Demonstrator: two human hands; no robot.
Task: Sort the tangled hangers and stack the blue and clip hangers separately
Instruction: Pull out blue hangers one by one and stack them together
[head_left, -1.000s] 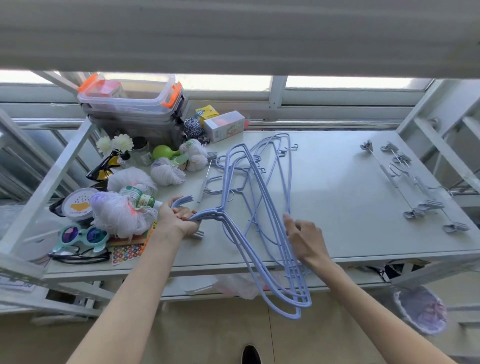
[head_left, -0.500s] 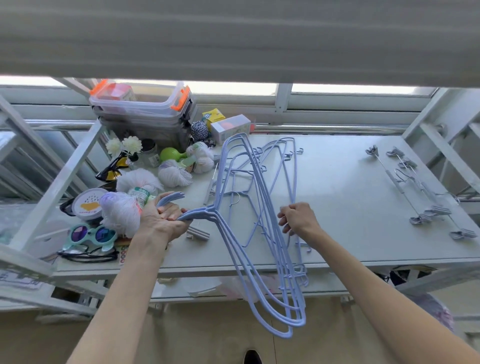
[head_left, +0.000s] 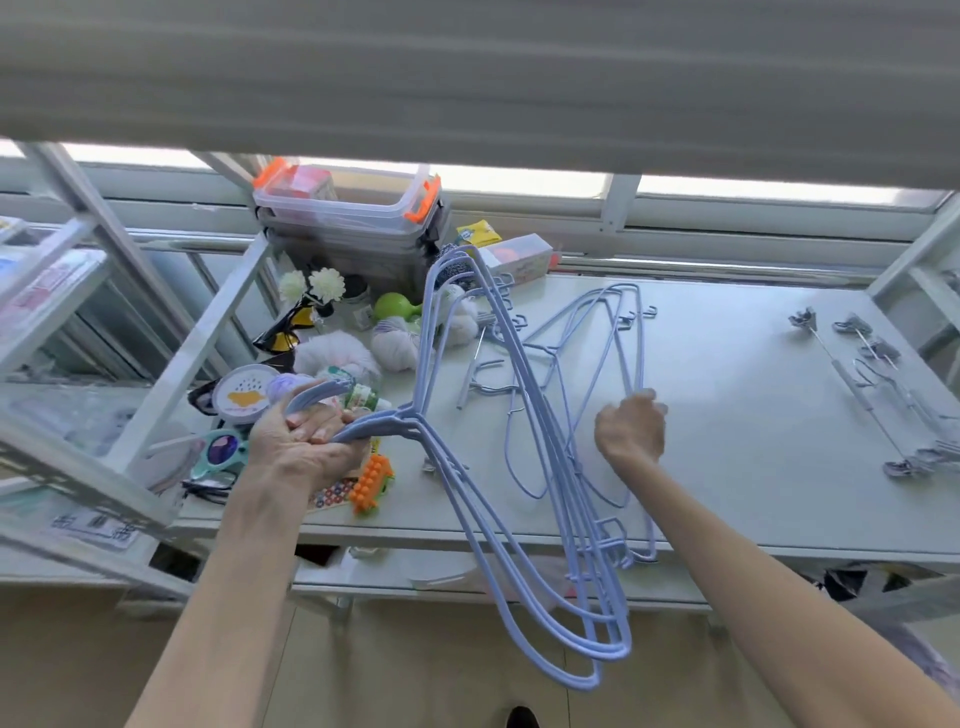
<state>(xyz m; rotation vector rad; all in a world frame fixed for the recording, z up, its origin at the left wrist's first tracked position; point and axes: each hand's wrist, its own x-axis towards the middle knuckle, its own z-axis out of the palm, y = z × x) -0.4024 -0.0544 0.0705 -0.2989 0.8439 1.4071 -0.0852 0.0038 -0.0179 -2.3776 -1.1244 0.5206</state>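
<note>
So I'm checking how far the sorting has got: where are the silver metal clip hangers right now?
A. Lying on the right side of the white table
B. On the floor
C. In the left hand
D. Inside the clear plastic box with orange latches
A: the silver metal clip hangers lie on the right side of the white table, away from both hands; the left hand grips only thick blue plastic hangers.

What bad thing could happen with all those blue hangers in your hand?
The left hand grips the bunched blue hangers only by their hooks, and they hang out past the table edge, so one might slip to the floor. The right hand reaches into thin hangers that overlap on the table; pulling one could drag the others along.
</note>
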